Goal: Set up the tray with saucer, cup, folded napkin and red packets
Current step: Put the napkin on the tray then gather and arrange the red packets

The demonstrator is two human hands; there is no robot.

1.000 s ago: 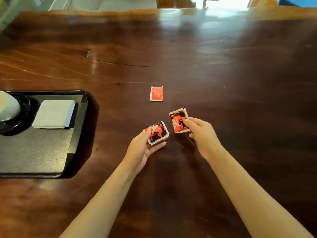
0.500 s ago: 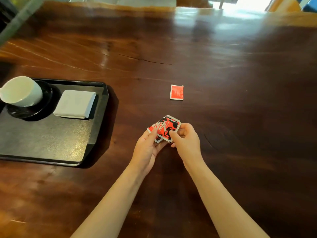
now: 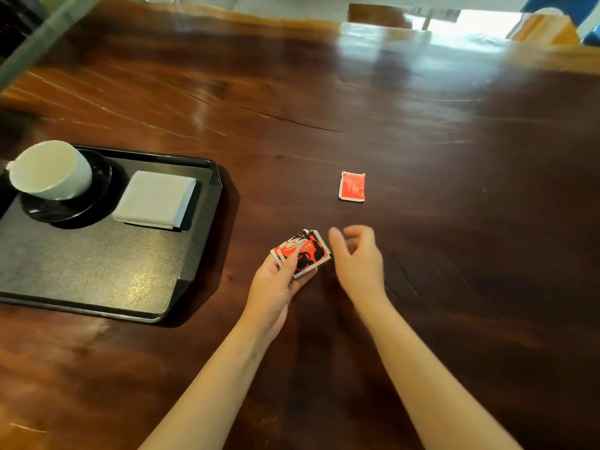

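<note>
Partly out of frame: the black tray (image 3: 97, 264) is cut off at its left end. My right hand (image 3: 358, 258) is motion-blurred; its fingers look loosely curled, grasping nothing, just beside the stacked red packets (image 3: 302, 253). Their count is unclear; at least two edges show. Dark glossy wooden table (image 3: 454, 222), cracked along the grain. Matte speckled tray. Round white cup (image 3: 48, 170) on a black saucer (image 3: 65, 212) toward the tray's far left; square folded napkin (image 3: 154, 199) just beside, near the far edge. My left hand (image 3: 276, 280) pinches the stack, thumb on top, off the tray's right edge. A single red packet (image 3: 352, 186) lies flat on the table, farther out
</note>
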